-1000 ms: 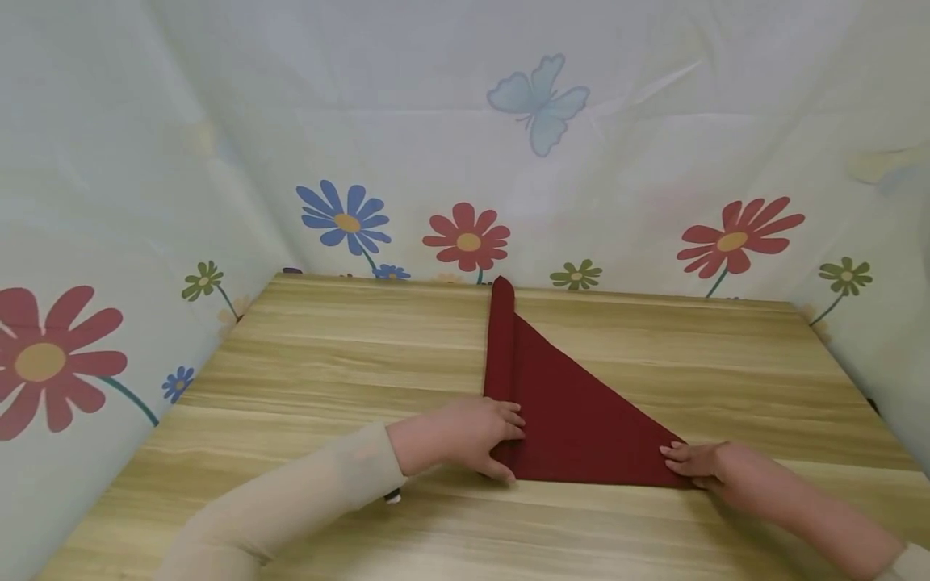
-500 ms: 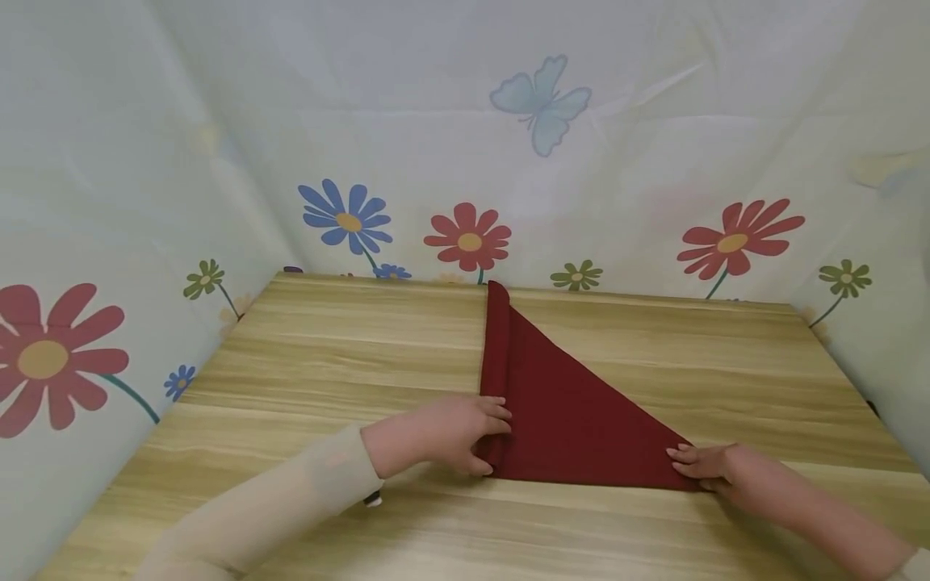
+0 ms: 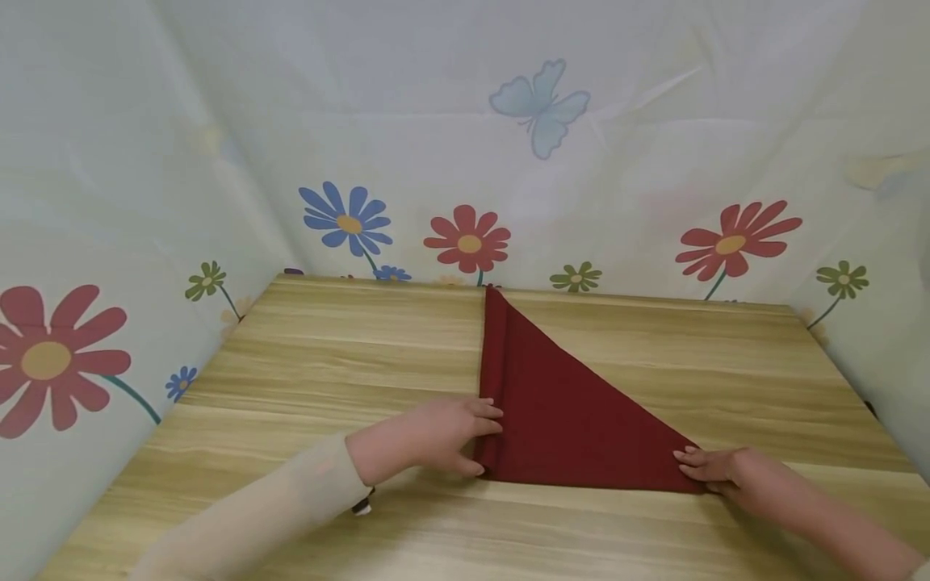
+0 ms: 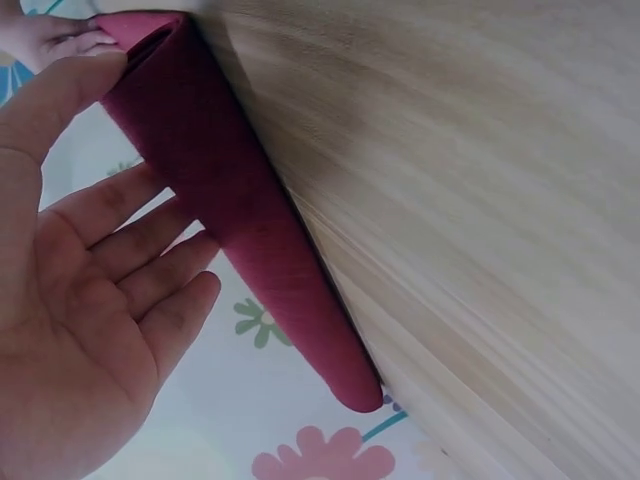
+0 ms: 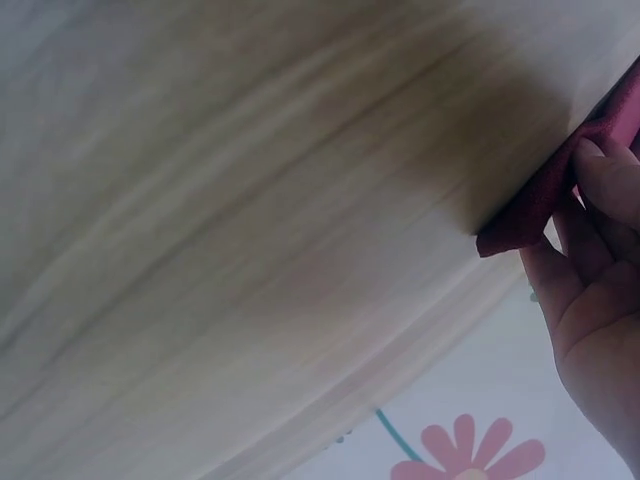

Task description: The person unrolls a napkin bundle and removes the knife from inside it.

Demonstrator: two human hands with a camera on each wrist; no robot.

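Note:
A dark red cloth [image 3: 574,420] lies on the wooden table [image 3: 327,355] as a flat triangle, its left edge turned over in a long narrow roll [image 4: 260,250]. My left hand [image 3: 465,436] rests at the near end of that roll, with straight fingers [image 4: 150,250] against its side and the thumb along the near edge. My right hand [image 3: 708,468] lies on the cloth's right corner [image 5: 520,225], pressing it to the table with its fingertips [image 5: 605,175]. The roll's far tip [image 3: 494,294] reaches the table's back edge.
White sheets printed with flowers [image 3: 468,238] and a butterfly [image 3: 538,105] wall the table in at the back and on both sides. Bare wood [image 3: 726,363] lies to the right of the cloth.
My left hand has drawn back to the left, and the rolled edge has shifted left with it and looks flatter. The right hand has slid slightly right along the near edge.

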